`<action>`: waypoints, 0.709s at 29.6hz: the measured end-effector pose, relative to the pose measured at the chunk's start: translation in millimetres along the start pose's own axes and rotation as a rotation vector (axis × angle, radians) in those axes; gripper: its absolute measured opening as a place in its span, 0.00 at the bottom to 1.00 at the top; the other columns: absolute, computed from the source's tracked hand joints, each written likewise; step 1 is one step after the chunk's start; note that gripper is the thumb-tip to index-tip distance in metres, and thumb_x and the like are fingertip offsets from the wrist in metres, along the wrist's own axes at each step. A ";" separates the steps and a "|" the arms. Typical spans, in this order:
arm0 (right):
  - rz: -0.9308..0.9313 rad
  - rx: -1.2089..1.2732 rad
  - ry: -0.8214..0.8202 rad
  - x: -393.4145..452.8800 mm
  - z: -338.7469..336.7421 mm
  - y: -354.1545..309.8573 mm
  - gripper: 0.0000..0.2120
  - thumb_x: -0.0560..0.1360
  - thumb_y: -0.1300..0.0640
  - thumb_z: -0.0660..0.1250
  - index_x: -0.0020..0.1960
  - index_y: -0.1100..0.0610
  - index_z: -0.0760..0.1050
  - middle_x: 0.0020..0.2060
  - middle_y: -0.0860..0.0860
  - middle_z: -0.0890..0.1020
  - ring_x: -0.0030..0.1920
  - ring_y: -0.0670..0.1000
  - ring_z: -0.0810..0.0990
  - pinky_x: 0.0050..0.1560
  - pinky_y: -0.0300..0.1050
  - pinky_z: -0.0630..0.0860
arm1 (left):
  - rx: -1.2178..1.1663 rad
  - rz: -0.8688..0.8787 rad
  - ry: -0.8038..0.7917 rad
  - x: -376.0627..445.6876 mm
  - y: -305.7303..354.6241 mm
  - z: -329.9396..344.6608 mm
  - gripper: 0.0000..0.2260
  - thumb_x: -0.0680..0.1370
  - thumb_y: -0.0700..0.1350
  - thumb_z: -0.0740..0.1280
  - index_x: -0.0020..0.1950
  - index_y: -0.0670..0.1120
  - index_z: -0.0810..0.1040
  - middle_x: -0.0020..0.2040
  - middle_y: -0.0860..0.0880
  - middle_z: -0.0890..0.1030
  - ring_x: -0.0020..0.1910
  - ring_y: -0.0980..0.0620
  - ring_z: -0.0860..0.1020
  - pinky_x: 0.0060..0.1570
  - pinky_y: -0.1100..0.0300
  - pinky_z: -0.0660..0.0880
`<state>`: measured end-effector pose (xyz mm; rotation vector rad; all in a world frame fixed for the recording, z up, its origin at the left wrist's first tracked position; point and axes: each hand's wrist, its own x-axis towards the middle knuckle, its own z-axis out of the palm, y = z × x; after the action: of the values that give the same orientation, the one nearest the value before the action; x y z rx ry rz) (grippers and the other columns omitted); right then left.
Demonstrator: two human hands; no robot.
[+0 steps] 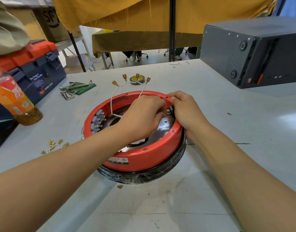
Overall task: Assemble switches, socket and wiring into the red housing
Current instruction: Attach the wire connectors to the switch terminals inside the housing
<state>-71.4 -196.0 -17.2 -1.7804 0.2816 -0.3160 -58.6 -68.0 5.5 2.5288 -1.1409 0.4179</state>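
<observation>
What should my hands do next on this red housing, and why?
Probably push the connector in your left hand onto the brass terminal of the black socket, which your right hand steadies at the wall of the red housing. Both hands meet there, and several white wire ends hang free.

Red housing (140, 154): round, open side up, sat on black ring; grey switches (97, 121) lined its left wall; white wiring (113, 99) with brass terminals rose over my rim
</observation>
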 end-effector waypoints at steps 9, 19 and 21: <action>0.010 0.010 0.011 0.6 1.9 0.8 0.14 0.78 0.61 0.53 0.56 0.56 0.77 0.52 0.56 0.80 0.55 0.57 0.78 0.59 0.57 0.74 | 0.022 0.031 0.006 -0.3 0.8 0.6 0.05 0.75 0.39 0.64 0.43 0.40 0.79 0.41 0.46 0.79 0.41 0.49 0.75 0.44 0.53 0.70; 0.015 0.014 0.015 0.3 2.3 0.5 0.14 0.79 0.60 0.53 0.56 0.56 0.76 0.53 0.56 0.80 0.55 0.57 0.78 0.59 0.56 0.74 | 0.006 0.003 -0.008 -0.2 4.7 0.3 0.04 0.75 0.37 0.64 0.42 0.40 0.77 0.41 0.46 0.78 0.42 0.48 0.73 0.42 0.56 0.66; 0.015 0.010 0.016 0.1 2.6 0.3 0.14 0.79 0.60 0.53 0.56 0.56 0.76 0.54 0.55 0.80 0.55 0.56 0.78 0.59 0.56 0.74 | 0.002 0.004 -0.010 -0.4 5.5 0.4 0.04 0.74 0.37 0.64 0.42 0.39 0.77 0.40 0.46 0.77 0.41 0.48 0.73 0.42 0.56 0.66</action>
<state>-70.3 -193.8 -18.0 -1.7654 0.3045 -0.3204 -63.1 -71.3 5.9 2.5341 -1.1495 0.4076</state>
